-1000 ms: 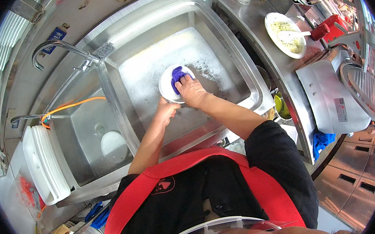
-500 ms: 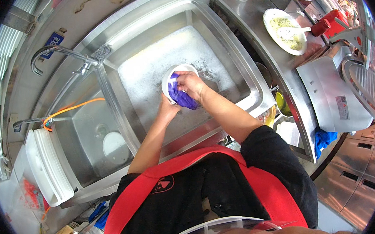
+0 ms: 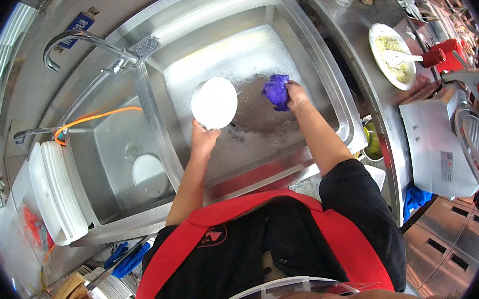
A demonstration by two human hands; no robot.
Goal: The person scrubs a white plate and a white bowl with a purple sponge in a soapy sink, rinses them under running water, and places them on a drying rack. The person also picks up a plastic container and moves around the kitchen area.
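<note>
White dish (image 3: 214, 102) is held by the left hand (image 3: 203, 136), right hand (image 3: 297, 95) well apart.

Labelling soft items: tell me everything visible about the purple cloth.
The purple cloth is a single deep-violet piece, soft-looking fabric, bunched into an uneven wad with folds and paler highlights. The right hand grips it at its right side, hiding that part. It is held over the soapy water in the larger sink, right of the white dish and apart from it. Whether it is wet or touches the water, I can't tell.
</note>
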